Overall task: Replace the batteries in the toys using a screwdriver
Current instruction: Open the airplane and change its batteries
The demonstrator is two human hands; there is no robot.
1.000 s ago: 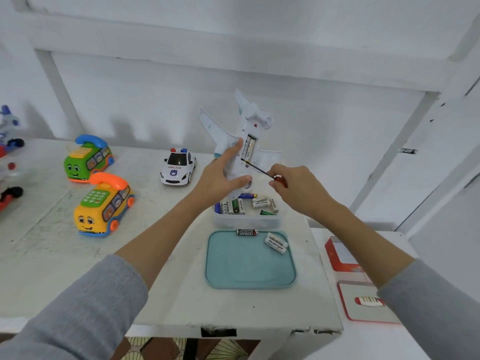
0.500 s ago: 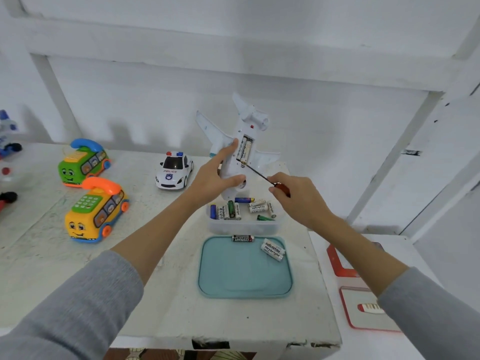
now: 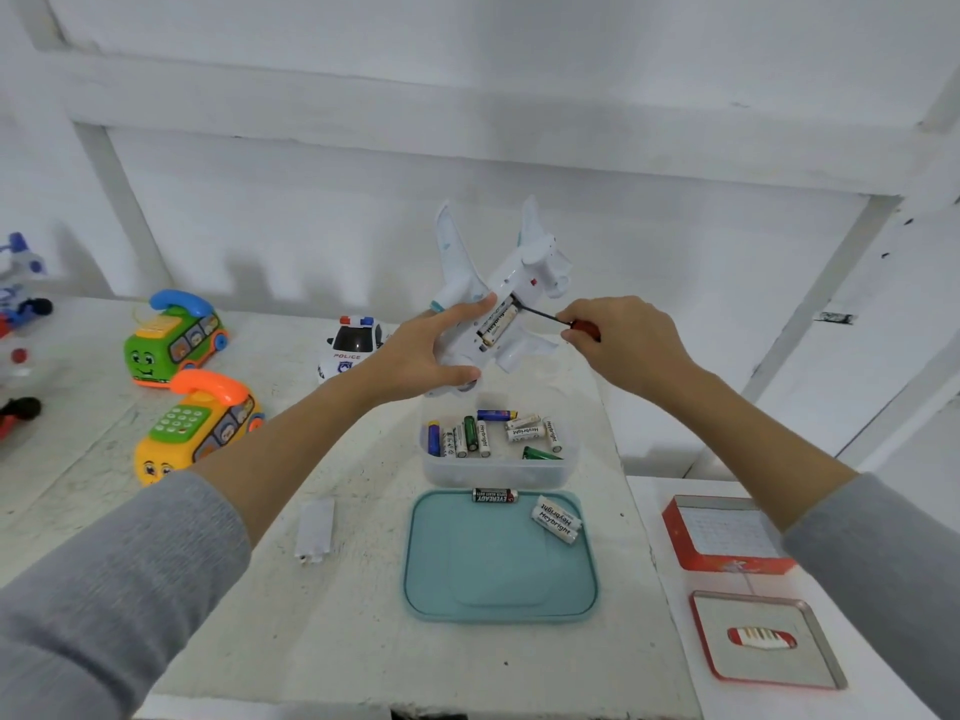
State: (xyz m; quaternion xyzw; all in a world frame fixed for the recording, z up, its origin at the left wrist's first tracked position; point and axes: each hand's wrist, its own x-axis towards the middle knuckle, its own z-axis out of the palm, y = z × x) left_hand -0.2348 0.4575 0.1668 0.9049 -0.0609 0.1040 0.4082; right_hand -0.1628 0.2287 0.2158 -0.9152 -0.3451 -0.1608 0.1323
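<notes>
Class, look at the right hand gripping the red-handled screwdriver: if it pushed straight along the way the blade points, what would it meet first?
Probably the white battery in the white toy airplane's open compartment; the red-handled screwdriver in the right hand already points there.

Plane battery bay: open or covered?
Open: batteries lie exposed in the toy plane, screwdriver tip at the bay.

White bench (image 3: 363,641) carrying a teal tray (image 3: 498,589), clear battery tub (image 3: 498,475), white cover (image 3: 315,530), police car (image 3: 350,345), green phone bus (image 3: 174,340) and yellow phone bus (image 3: 200,428)
</notes>
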